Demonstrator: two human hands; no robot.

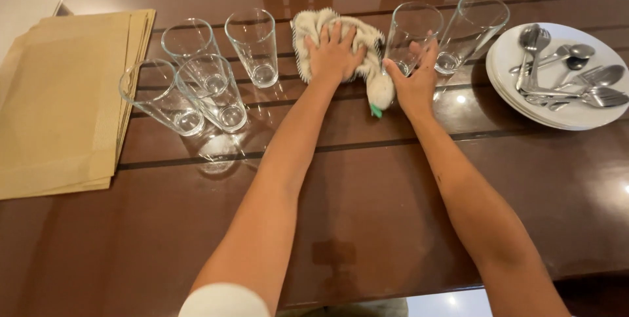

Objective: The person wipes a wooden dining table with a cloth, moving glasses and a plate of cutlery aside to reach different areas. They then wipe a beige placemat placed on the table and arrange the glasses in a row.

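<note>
At the far left of the glossy brown table point(367, 225) lies a stack of tan placemats point(62, 100), plain, with no label I can make out. Next come four clear tumblers point(203, 74), then the left hand point(333, 51), fingers spread flat and pressing on a shaggy cream cloth point(373, 71) with a small green tag at its near end. Just right of it the right hand point(416, 78) wraps the base of another clear tumbler point(409, 35), fingers curled around the glass. To my eye, a firm low hold keeps that glass from tipping into its neighbour point(468, 28). Far right, white plates point(563, 110) carry loose spoons and forks point(567, 74).
</note>
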